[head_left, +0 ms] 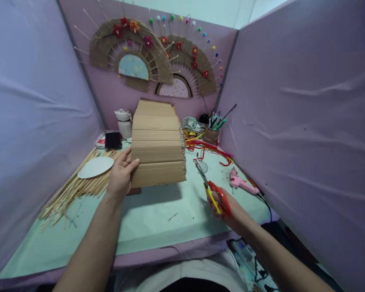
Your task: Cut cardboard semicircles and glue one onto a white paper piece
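My left hand [121, 172] grips the left edge of a creased piece of brown cardboard [158, 150], thumb in front, and holds it up above the table. The right edge of the cardboard is ragged. In my right hand [220, 205] is a pair of scissors [211, 188] with red and yellow handles. Its blades point up and away, to the right of the cardboard and apart from it. A small brown piece [134, 191] shows partly beneath the cardboard's lower edge.
Thin wooden sticks [79, 186] lie at left under a white oval [95, 167]. A pink glue gun [241, 182] rests at right, its cord trailing off the edge. Red pipe cleaners [209, 147], a white jar [124, 123] and a tool cup [212, 134] stand behind. Decorated fans [158, 52] hang on the back wall.
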Action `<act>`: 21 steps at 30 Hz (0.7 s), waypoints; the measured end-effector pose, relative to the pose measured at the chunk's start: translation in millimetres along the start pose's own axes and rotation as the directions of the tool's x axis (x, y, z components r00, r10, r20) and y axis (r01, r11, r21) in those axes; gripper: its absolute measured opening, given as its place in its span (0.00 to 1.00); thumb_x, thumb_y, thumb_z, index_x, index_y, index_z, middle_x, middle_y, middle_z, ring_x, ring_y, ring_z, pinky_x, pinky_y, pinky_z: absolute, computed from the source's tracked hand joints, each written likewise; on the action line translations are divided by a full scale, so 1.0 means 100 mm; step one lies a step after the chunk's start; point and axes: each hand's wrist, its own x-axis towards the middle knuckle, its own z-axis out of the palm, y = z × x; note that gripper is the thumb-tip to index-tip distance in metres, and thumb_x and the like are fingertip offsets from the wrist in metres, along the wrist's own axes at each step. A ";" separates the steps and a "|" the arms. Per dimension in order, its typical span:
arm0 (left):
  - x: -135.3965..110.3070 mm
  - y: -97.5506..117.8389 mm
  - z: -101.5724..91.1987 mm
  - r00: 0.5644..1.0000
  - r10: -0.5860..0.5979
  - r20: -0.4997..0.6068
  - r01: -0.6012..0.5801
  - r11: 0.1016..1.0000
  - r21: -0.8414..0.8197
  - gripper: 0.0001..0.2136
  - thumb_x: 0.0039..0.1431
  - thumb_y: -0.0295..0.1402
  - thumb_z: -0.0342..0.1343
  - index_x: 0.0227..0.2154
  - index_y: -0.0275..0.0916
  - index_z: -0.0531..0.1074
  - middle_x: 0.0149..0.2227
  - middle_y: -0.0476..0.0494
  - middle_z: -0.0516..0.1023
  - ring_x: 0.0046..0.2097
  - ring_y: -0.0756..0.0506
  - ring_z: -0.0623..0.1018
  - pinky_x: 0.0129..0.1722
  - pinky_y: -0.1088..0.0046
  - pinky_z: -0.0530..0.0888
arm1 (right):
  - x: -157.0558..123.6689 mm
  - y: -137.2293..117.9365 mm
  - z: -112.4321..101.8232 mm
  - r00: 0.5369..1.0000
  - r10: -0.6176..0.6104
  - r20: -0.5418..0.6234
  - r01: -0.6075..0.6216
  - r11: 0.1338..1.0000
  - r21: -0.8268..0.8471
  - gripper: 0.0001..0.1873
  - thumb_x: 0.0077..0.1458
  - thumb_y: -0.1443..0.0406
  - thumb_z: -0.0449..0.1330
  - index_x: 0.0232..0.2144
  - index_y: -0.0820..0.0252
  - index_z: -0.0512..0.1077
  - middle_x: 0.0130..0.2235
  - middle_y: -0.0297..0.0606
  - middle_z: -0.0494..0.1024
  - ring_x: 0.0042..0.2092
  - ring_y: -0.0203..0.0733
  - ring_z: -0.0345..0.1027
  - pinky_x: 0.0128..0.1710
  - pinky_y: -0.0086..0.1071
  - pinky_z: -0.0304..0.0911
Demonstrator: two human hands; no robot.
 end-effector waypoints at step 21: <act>-0.02 0.44 0.54 0.993 0.122 0.002 -0.122 0.993 -0.004 0.25 0.49 0.31 0.64 0.53 0.41 0.71 0.47 0.42 0.81 0.53 0.39 0.78 0.54 0.61 0.74 | -0.45 0.64 0.35 0.906 -0.252 0.341 0.269 0.963 -0.003 0.35 0.47 0.41 0.63 0.50 0.51 0.62 0.39 0.36 0.64 0.34 0.39 0.57 0.33 0.32 0.56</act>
